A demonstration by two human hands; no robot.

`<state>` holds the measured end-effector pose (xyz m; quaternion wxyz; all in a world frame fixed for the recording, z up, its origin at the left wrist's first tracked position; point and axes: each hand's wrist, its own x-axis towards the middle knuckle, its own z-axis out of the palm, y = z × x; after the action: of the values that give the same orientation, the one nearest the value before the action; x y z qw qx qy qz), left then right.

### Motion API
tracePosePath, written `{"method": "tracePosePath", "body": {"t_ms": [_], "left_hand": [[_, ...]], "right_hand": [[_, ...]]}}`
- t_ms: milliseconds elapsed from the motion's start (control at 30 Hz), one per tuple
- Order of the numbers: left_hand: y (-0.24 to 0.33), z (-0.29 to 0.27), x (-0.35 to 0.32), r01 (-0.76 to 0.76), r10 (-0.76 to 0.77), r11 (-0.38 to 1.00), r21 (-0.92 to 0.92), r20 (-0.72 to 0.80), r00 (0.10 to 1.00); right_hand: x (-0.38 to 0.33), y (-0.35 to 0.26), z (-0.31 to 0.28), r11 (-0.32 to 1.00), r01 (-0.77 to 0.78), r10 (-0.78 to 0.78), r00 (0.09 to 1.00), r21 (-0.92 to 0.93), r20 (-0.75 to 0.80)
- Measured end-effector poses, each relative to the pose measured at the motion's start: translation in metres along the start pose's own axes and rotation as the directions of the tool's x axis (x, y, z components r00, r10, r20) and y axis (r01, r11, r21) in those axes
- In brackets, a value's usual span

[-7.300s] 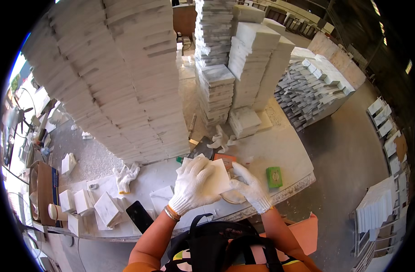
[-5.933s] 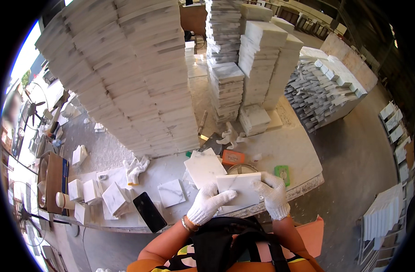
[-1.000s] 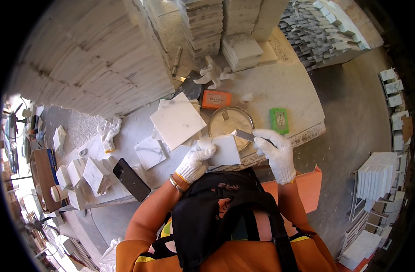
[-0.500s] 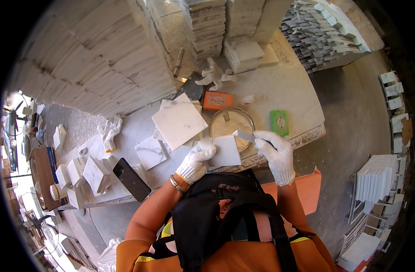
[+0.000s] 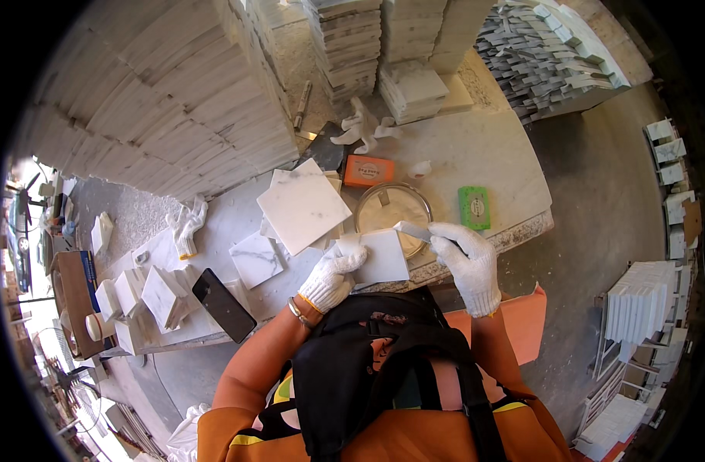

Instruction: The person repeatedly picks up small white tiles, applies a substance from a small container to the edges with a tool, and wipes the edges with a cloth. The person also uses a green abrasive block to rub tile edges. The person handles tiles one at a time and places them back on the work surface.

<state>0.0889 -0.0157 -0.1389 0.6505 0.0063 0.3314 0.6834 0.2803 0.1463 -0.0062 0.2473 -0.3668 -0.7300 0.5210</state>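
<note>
- Our left hand [image 5: 331, 279], in a white glove, grips the near-left corner of a square white marble tile [image 5: 381, 258]. The tile lies flat at the near edge of the table [image 5: 514, 185], just in front of our chest.
- Our right hand [image 5: 468, 260], also gloved, pinches a flat scraper blade [image 5: 412, 229] whose tip sits at the tile's far-right corner.
- The tile is near square, so no long axis is clear. Its edges sit slightly skewed to the table edge. The blade's long axis runs left to right, with the tip pointing toward our left.
- Risk, as we judge it: the tile overhangs the near edge, so pressure from the blade could tip or slide it off the table. A one-corner grip gives little resistance to turning.
- Just beyond the blade stands a round tin of pale paste [image 5: 393, 209]. A careless reach could knock it.
- A larger tile [image 5: 304, 205] lies tilted left of the tin, with a black phone [image 5: 223, 305] further left.
- An orange box [image 5: 368, 170] and a green sponge [image 5: 474, 207] lie beyond. Tall tile stacks [image 5: 160, 100] rise at the back.
</note>
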Motion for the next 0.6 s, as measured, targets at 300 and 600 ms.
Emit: {"method": "tracePosePath", "body": {"t_ms": [300, 600], "left_hand": [[0.007, 0.016, -0.004, 0.020, -0.021, 1.000, -0.016, -0.041, 0.999], [0.011, 0.024, -0.007, 0.026, -0.026, 1.000, -0.005, -0.061, 0.998]], "right_hand": [[0.002, 0.005, 0.000, 1.000, -0.020, 0.020, 1.000, -0.014, -0.017], [0.007, 0.018, 0.003, 0.992, 0.068, -0.072, 0.997, -0.108, -0.031]]}}
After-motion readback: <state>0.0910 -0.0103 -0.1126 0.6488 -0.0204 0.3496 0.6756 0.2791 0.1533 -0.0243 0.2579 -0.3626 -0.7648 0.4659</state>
